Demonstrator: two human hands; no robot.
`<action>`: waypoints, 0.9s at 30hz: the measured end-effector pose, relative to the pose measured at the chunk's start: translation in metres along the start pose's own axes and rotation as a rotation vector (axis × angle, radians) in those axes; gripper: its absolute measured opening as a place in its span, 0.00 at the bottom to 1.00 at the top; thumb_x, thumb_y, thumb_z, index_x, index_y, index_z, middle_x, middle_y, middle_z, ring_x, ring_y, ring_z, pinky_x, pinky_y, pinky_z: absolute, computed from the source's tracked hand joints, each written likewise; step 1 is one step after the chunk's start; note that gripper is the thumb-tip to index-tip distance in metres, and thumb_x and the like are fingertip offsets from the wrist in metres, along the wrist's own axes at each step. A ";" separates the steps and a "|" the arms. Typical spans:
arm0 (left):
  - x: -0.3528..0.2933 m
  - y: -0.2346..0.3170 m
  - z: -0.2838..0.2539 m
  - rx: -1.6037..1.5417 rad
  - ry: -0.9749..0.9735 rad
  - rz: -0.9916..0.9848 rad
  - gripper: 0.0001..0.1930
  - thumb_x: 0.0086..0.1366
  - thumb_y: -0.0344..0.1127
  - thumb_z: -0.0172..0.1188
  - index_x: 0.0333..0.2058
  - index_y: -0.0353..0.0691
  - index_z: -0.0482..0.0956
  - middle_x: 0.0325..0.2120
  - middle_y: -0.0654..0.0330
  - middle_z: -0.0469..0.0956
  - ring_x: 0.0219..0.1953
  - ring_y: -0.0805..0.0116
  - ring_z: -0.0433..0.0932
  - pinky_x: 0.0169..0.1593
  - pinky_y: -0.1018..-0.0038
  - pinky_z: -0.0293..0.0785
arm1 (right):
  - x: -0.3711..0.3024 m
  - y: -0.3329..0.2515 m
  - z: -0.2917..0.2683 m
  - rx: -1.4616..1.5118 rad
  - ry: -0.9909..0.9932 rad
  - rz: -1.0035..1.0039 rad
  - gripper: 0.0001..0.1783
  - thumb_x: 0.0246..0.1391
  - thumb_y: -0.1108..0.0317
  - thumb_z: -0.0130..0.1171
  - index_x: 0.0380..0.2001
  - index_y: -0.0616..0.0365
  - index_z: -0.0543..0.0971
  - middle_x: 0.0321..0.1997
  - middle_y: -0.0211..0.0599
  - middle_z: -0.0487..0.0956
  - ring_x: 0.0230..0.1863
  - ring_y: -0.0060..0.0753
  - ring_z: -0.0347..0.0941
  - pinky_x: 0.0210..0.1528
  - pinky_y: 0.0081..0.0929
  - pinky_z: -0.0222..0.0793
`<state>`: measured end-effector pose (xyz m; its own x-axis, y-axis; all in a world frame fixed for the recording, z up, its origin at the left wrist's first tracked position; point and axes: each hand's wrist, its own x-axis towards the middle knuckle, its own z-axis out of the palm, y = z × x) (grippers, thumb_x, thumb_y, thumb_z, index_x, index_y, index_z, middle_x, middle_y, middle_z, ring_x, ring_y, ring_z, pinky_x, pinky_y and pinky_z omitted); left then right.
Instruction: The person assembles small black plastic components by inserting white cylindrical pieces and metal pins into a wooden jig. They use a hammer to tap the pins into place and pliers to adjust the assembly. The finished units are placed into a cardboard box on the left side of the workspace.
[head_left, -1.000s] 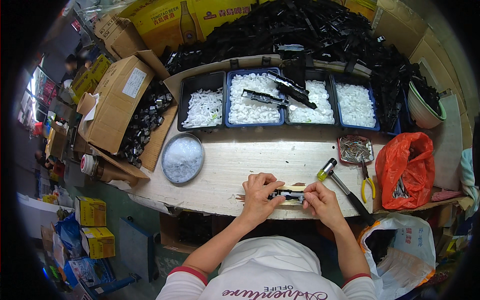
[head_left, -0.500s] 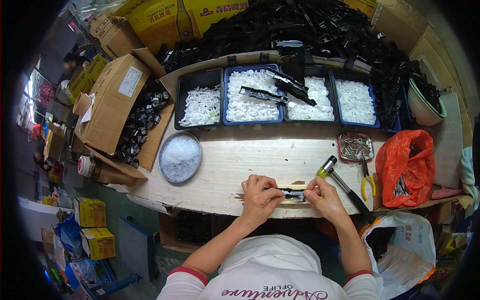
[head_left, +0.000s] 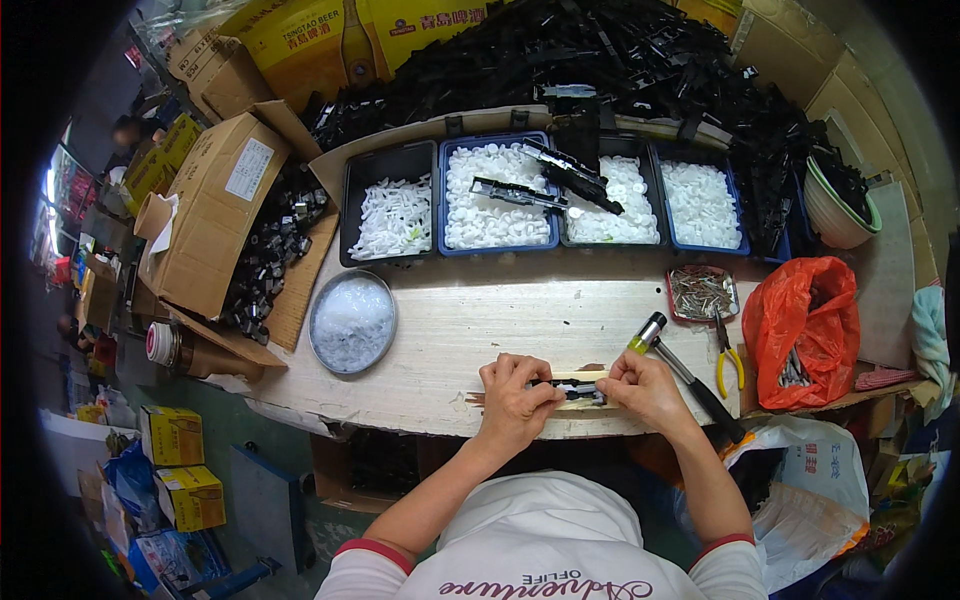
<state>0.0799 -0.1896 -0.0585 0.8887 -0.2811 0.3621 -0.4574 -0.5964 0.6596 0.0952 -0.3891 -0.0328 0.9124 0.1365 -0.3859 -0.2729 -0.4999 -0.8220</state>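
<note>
A slim black plastic part with whitish pieces on it lies level across the front of the bench, over pale wooden strips. My left hand is closed on its left end, thumb and forefinger pressed together. At the other end, the fingertips of my right hand pinch the part; whether they also hold a small piece is hidden. A hammer with a black handle rests just beyond my right hand. Close by it are yellow-handled pliers.
Trays of small white plastic pieces line the back, two black assemblies across them. Black parts heap behind. A round dish stands left, a pin tray and red bag right. An open carton leans at far left.
My right hand has shifted slightly left, against the part's right end, covering the light grey piece that showed there. My left hand keeps its grip. The whole view has shifted a little.
</note>
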 end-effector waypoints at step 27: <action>-0.002 -0.002 -0.001 0.007 0.000 0.075 0.08 0.40 0.29 0.64 0.23 0.48 0.78 0.29 0.68 0.71 0.36 0.67 0.64 0.40 0.68 0.51 | 0.010 -0.003 -0.006 -0.044 -0.126 0.066 0.13 0.42 0.68 0.62 0.16 0.60 0.69 0.11 0.29 0.69 0.12 0.17 0.63 0.13 0.18 0.55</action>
<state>0.0789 -0.1871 -0.0601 0.8521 -0.3254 0.4099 -0.5223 -0.5788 0.6262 0.1070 -0.3916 -0.0318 0.8465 0.2073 -0.4904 -0.3147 -0.5481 -0.7750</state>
